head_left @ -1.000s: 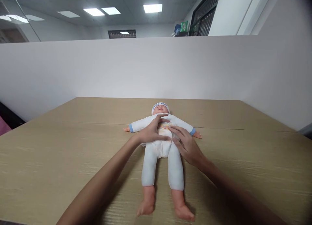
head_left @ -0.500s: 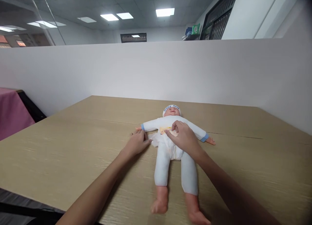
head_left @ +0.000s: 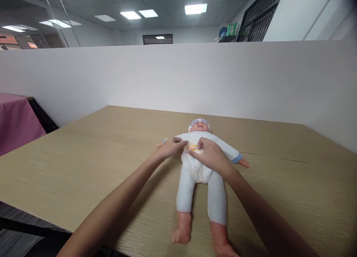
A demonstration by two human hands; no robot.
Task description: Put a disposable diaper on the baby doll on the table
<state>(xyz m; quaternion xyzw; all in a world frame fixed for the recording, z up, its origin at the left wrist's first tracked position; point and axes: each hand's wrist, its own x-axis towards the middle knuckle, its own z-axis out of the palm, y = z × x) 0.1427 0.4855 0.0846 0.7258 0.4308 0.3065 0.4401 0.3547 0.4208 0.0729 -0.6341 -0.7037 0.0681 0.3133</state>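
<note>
A baby doll (head_left: 186,192) in a white suit with blue cuffs and a lettered white headband lies on its back, feet toward me. Around its hips is a white diaper (head_left: 200,171) with a yellow-orange print at the front waist. My left hand (head_left: 173,147) pinches the diaper's side wing at the waist, on the left of the picture; the fingertips partly hide it. My right hand (head_left: 209,153) rests on the front waist from the other side, thumb pressed on the print and fingers curled round the edge.
The doll lies on a wide wood-grain table (head_left: 117,156). Behind the table stands a white partition (head_left: 156,78). A pink cloth (head_left: 19,119) covers something at the far left. A green package (head_left: 231,29) sits high up beyond the partition.
My left hand has moved up and right from the table beside the doll to the diaper's front waist, bringing the side wing with it. My right hand has stayed on the waist.
</note>
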